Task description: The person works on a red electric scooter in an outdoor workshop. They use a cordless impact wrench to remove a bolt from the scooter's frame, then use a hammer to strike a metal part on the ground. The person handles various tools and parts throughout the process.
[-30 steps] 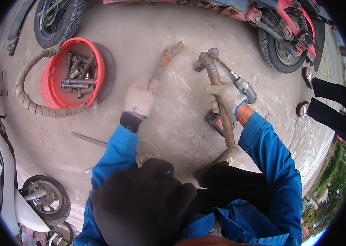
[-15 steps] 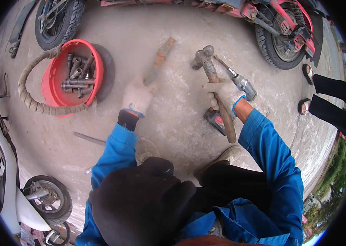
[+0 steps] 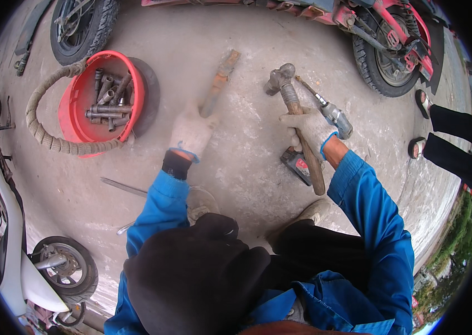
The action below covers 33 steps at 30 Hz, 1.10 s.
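R hand [image 3: 310, 129], in off-white knit glove w/ blue cuff edge, is well to the right of the red bucket [image 3: 138, 100], fingers closed round the wooden handle of a hammer [image 3: 291, 99]. Hammer's metal head points away from the person, at about bucket level, w/ coiled wrap just below it; butt end is nearer the person than the bucket is.

L hand [image 3: 191, 131], same type of glove, a bit blurred, is btwn bucket & hammer, nr the bucket's right side. It's closed on the lower end of a flat metal bar [image 3: 220, 84], rusty orange toward the top, which slants up & right, away from the bucket; exact finger positions can't be told.

Grey power tool [image 3: 334, 117] w/ long thin bit lies on the concrete ground [image 3: 247, 151], farther right of the bucket than the hammer. Black-and-red battery pack [image 3: 296, 164] shows on the near side of R hand; can't tell if it's joined to the tool, as the hand covers that part.

Bucket itself is tipped toward the person, holds a pile of metal tubes [image 3: 107, 111], & has a thick wrapped handle [image 3: 34, 120] out to its left. Treaded black tire [image 3: 97, 36] stands just beyond the bucket; red motorbike [image 3: 389, 36] is beyond & far right of it. Another person's sandaled feet [image 3: 417, 148] are at far right, too.
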Tool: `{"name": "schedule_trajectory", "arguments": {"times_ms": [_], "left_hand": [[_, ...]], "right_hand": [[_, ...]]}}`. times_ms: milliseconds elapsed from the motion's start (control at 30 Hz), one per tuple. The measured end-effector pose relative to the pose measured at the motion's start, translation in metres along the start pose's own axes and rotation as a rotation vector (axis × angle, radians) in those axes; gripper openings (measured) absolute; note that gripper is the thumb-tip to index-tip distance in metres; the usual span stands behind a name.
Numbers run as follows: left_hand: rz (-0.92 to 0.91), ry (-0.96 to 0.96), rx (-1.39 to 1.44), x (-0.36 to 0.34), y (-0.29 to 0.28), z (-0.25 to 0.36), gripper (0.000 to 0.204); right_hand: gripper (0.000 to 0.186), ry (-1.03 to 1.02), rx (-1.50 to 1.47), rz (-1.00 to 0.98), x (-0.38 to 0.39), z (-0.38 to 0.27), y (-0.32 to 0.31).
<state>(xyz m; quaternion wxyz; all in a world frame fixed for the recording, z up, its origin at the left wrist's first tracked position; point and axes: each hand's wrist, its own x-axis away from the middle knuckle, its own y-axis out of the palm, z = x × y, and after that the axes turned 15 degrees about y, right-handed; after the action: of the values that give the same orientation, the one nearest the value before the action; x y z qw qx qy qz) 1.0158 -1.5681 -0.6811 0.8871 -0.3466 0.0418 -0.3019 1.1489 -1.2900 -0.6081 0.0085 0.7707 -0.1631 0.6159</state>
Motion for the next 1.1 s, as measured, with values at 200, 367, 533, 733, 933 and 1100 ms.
{"name": "schedule_trajectory", "arguments": {"times_ms": [200, 367, 533, 733, 933, 1100], "left_hand": [[-0.092, 0.130, 0.191, -0.003, 0.002, -0.076, 0.037], [-0.236, 0.321, -0.501, -0.009, -0.007, -0.080, 0.027], [-0.010, -0.279, 0.477, -0.016, -0.006, -0.073, 0.033], [-0.015, -0.388, 0.728, -0.021, -0.021, -0.072, 0.039], [0.020, -0.164, 0.414, -0.017, -0.017, -0.072, 0.037], [0.046, 0.087, -0.201, -0.005, 0.009, -0.042, 0.030]], "right_hand": [[0.023, 0.011, -0.010, -0.019, -0.007, 0.003, -0.003], [0.023, 0.020, 0.012, -0.004, -0.006, 0.004, -0.005], [0.023, 0.002, 0.025, 0.004, -0.007, 0.005, -0.006], [0.023, 0.005, 0.023, 0.011, -0.008, 0.004, -0.007], [0.022, -0.005, 0.030, -0.004, -0.009, 0.005, -0.006], [0.023, -0.064, 0.077, 0.026, -0.016, 0.015, -0.008]]}}
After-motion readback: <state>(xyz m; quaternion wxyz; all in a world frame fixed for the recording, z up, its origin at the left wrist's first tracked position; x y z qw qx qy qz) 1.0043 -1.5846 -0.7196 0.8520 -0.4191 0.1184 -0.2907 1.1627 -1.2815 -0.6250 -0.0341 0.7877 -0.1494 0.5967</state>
